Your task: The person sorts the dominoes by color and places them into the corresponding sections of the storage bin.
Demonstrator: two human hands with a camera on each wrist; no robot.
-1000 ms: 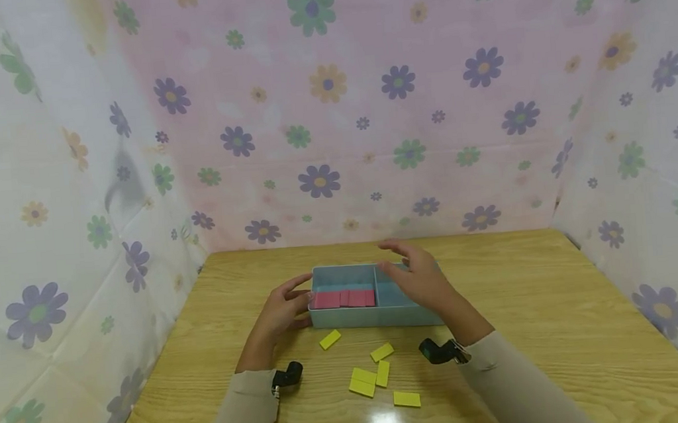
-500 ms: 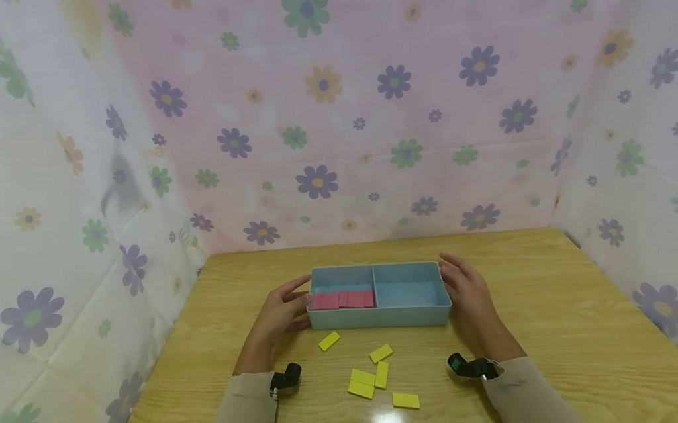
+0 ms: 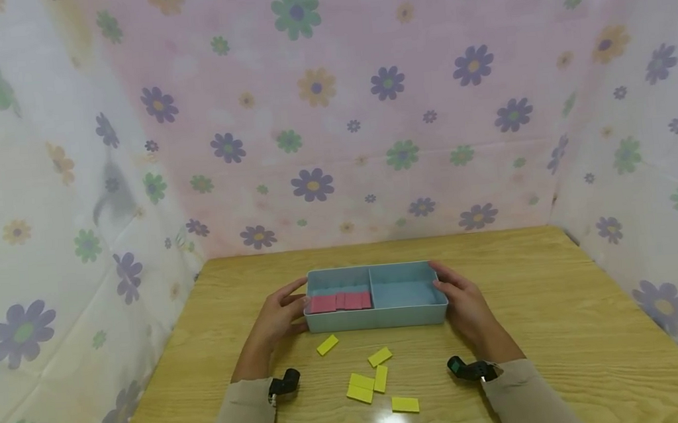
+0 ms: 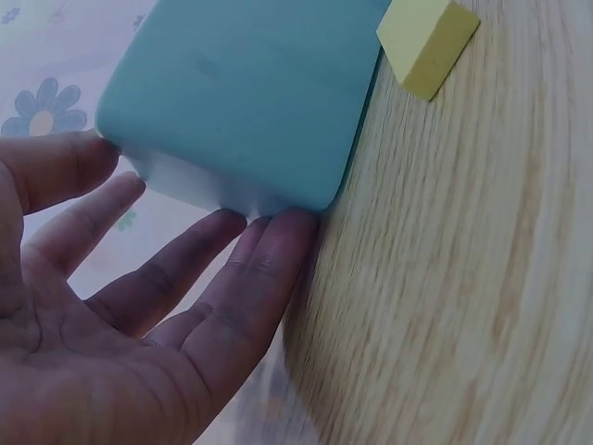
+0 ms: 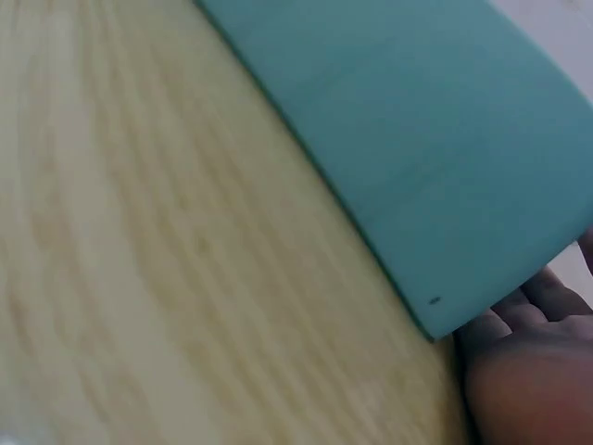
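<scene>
A blue two-compartment box (image 3: 377, 319) stands on the table in the head view. Several pink tiles (image 3: 340, 302) lie in its left compartment; the right compartment shows a bare floor. At the box's left end, my left hand (image 3: 275, 317) touches the wall with extended fingers. The left wrist view shows these fingertips (image 4: 278, 236) against the end wall, low down near the table. My right hand (image 3: 468, 304) rests against the opposite end, thumb and forefinger by the rim. In the right wrist view most of the right hand (image 5: 537, 371) is cut off.
Several yellow tiles (image 3: 405, 404) lie scattered on the wooden table (image 3: 563, 326) in front of the box. One yellow tile (image 4: 428, 42) sits close to the box's left front. Flowered cloth (image 3: 331, 106) walls the table at the back and both sides.
My right hand has moved from over the right compartment outward to the box's right end, and now touches it. My left hand has stayed at the left end. The view has shifted slightly.
</scene>
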